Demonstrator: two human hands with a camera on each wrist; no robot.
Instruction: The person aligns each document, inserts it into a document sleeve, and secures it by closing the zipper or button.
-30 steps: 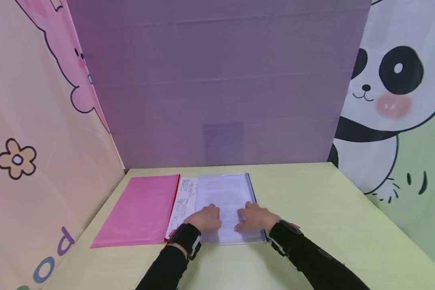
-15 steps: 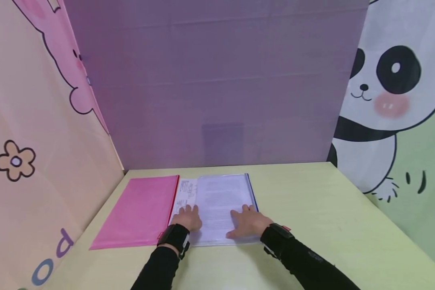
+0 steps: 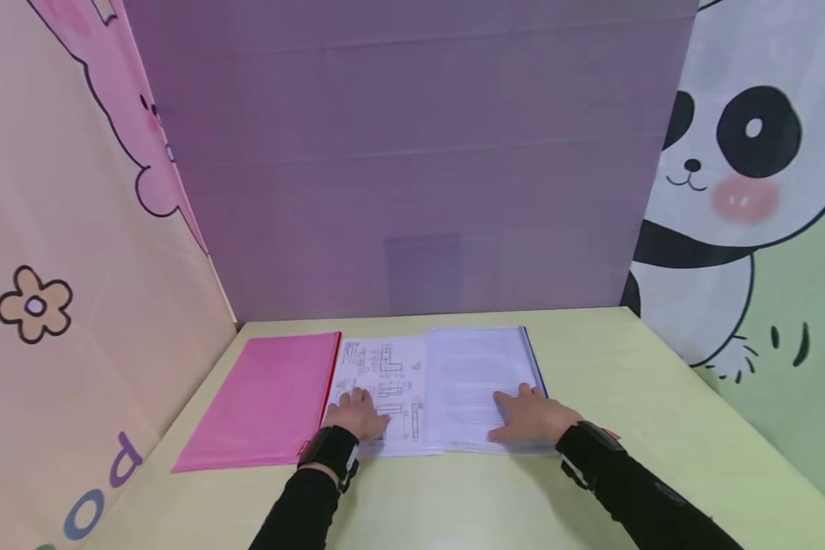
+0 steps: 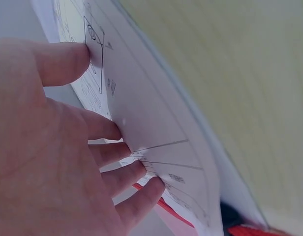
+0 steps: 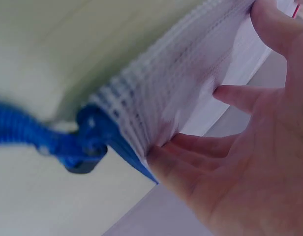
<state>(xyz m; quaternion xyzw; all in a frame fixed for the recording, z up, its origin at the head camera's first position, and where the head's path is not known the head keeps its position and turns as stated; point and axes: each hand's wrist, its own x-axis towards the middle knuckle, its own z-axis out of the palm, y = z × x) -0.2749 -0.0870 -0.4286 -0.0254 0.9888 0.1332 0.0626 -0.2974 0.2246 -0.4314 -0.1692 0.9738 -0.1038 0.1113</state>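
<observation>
one thing under each hand: from my seat, i have the left hand (image 3: 357, 415) resting on a white drawing sheet (image 3: 402, 370) and the right hand (image 3: 532, 416) on a clear pouch (image 3: 477, 367), a printed page (image 3: 473, 397) showing through it. both lie on the pale table (image 3: 674, 412). my left wrist feed shows that hand's fingers spread and slightly bent, thumb well apart, tips against the paper and gripping nothing. on the right wrist feed the fingers are spread as well, their tips touching the mesh-like surface rather than pinching it, near the pouch's dark blue edge strip (image 3: 535, 363). a blue pull (image 5: 95, 132) sticks out at that corner, blurred for me. the drawing sheet sits between the pouch and a pink folder (image 3: 264, 397), whose red edge (image 3: 332, 374) runs along the sheet's left side; i can't tell how far pouch and sheet overlap. behind the table i see a purple backdrop (image 3: 412, 168), a cartoon panda (image 3: 742, 164) to the right and a printed flower (image 3: 34, 305) to the left.
</observation>
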